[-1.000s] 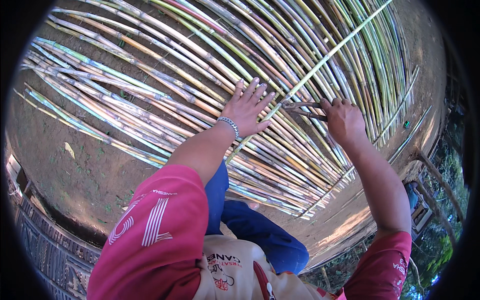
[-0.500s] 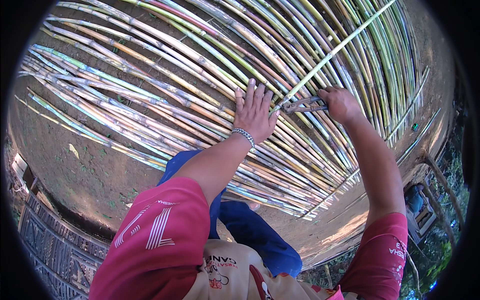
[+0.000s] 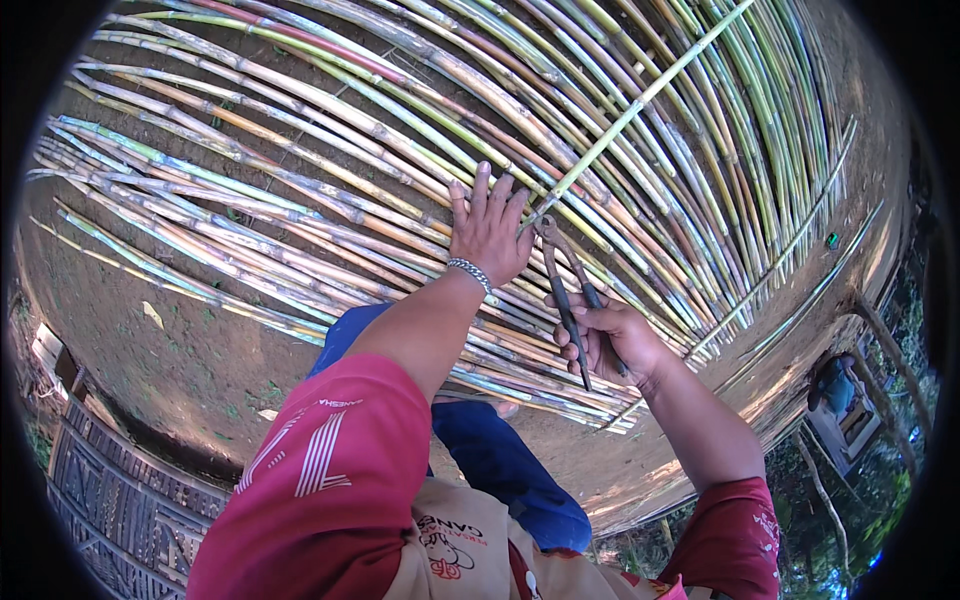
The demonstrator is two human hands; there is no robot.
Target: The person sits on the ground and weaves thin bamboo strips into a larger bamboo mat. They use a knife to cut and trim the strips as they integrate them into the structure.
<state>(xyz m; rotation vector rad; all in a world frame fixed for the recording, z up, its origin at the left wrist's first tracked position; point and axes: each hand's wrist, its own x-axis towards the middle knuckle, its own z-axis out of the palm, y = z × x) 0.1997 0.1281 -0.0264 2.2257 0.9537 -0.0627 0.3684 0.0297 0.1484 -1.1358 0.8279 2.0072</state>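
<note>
Long cane poles (image 3: 374, 134) lie side by side, fanned over bare soil, and a greenish crosspiece pole (image 3: 640, 105) runs over them toward the far right. My left hand (image 3: 490, 238) presses flat on the poles beside the crosspiece's near end, its fingers stretched out. In my right hand (image 3: 618, 340) is a pair of pincers (image 3: 556, 262) with dark-gripped handles, spread part way and pointing back toward me. Their rusty jaws are at the crosspiece's near end. Whether they grip anything there is too small to tell.
Another thin crosspiece (image 3: 775, 278) lies across the poles' right ends. Thin loose canes (image 3: 850, 250) rest on the soil beyond. At lower left is a woven bamboo panel (image 3: 130, 490); wooden posts (image 3: 885, 360) stand at the right edge.
My right hand has swung down and nearer with the pincers, turning their handles from sideways to toward me. The left hand stays on the poles, slightly shifted in view.
</note>
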